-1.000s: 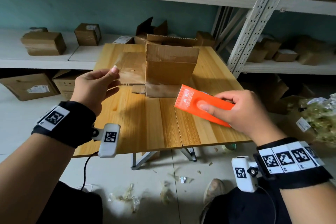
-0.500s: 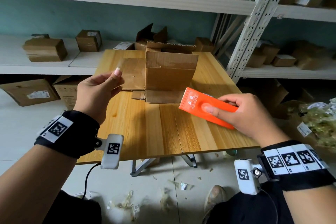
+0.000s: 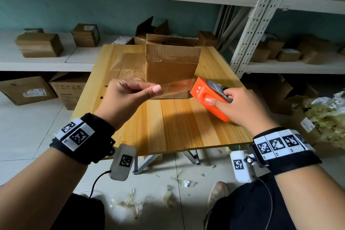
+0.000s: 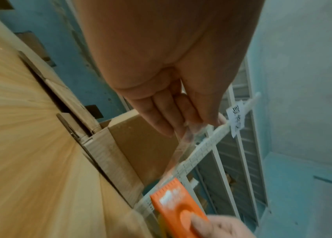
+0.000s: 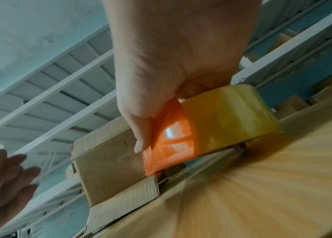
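An open cardboard box (image 3: 171, 67) stands on the wooden table (image 3: 168, 127), its flaps up. My right hand (image 3: 218, 97) grips an orange tape dispenser (image 3: 203, 93) just right of the box's near corner. The yellowish tape roll (image 5: 232, 116) shows in the right wrist view under the dispenser (image 5: 167, 145). A clear tape strip (image 3: 175, 86) runs left from the dispenser across the box front. My left hand (image 3: 155, 89) pinches its free end between thumb and fingers (image 4: 181, 125).
A flattened piece of cardboard (image 3: 127, 65) lies left of the box. Shelves (image 3: 46, 63) with several small cartons stand behind and to the left. A white perforated upright (image 3: 255, 20) rises at the right. Torn scraps litter the floor (image 3: 168, 192) under the table.
My left hand has moved right, close to the dispenser, and now holds a short tape strip. My right hand has carried the dispenser toward the box and tilted it.
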### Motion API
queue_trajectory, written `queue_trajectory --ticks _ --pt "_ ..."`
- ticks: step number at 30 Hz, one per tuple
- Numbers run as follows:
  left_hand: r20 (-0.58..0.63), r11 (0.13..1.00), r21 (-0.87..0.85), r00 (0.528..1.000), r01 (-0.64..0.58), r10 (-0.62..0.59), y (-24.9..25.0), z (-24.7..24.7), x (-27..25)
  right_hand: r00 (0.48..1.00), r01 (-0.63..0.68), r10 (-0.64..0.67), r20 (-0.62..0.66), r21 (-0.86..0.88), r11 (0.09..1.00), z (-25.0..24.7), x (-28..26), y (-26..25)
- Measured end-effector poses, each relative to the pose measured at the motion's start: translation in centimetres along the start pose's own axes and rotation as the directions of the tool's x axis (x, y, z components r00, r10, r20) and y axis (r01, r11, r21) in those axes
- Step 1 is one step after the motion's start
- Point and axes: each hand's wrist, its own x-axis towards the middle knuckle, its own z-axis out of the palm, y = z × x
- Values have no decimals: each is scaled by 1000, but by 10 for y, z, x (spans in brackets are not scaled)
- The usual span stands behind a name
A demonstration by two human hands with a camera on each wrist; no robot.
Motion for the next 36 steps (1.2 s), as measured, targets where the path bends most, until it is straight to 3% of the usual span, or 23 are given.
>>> queue_trajectory --ticks 5,8,11,14,16,18,21,23,25,28,32,36 --pt "209 996 53 976 -69 56 0 32 -15 999 -21 21 42 3 1000 10 9 -8" --pt "262 995 58 963 -84 66 1 45 -18 996 -51 50 81 10 999 11 11 -9" --pt "341 989 -149 939 2 50 13 47 -18 995 -94 95 43 -15 995 15 14 -11" --pt "501 925 -374 853 62 145 36 54 -33 983 -178 177 -41 -30 984 17 24 -15" --pt "431 925 -378 890 28 149 39 58 -31 976 -219 219 -12 -7 976 13 26 -17" --pt "308 922 -378 951 83 41 31 52 -20 973 -229 229 6 -11 973 10 22 -21" --pt "271 849 -482 958 218 -92 28 38 -7 970 -215 221 -105 67 974 3 7 -33" --pt "300 790 -557 949 257 -97 30 33 -5 965 -80 126 -229 202 976 -4 -6 -44" --pt "326 726 -621 940 295 -104 33 31 -5 976 85 24 -218 477 875 -7 -16 -58" --pt "361 610 -703 922 366 -137 33 29 -4 983 81 -177 40 777 624 4 -26 -76" --pt "415 466 -782 903 414 -106 32 26 -2 902 -110 -343 261 908 403 15 -35 -92" --pt "482 282 -839 876 466 -13 30 17 1 854 -185 -414 316 927 326 8 -34 -94"
